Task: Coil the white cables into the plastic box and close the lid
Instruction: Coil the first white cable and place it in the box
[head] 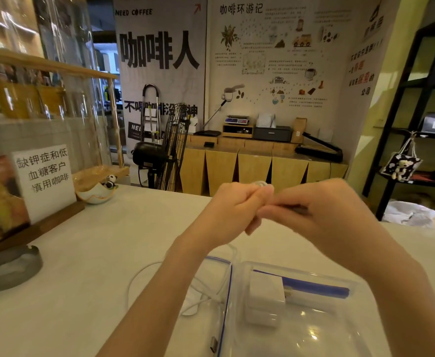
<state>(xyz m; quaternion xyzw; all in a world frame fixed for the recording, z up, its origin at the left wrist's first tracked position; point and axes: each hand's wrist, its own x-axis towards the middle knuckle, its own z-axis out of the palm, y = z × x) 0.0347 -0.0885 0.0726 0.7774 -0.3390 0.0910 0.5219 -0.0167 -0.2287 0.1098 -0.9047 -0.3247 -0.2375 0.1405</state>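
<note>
A: Item: box (314,318), clear plastic, lower right of the frame, open; white charger (265,295) inside; lid (220,284) just left of it.
B: Hands?
A: Left hand (233,210) and right hand (311,210), frame centre, raised above the box, fingers curled, pinching a small coil (260,183) of white cable between them.
B: Advice?
A: Likely best: keep loops even and small and hold the coil pinched until it sits in the box. Loose cable (144,273) trails on the table, lower centre.
B: Surroundings?
A: Table (95,253), white. Posters (159,50), upper centre. Counter (262,161), mid-frame. Fan (170,148). Sign (45,176), left. Ashtray (10,269), lower left.
</note>
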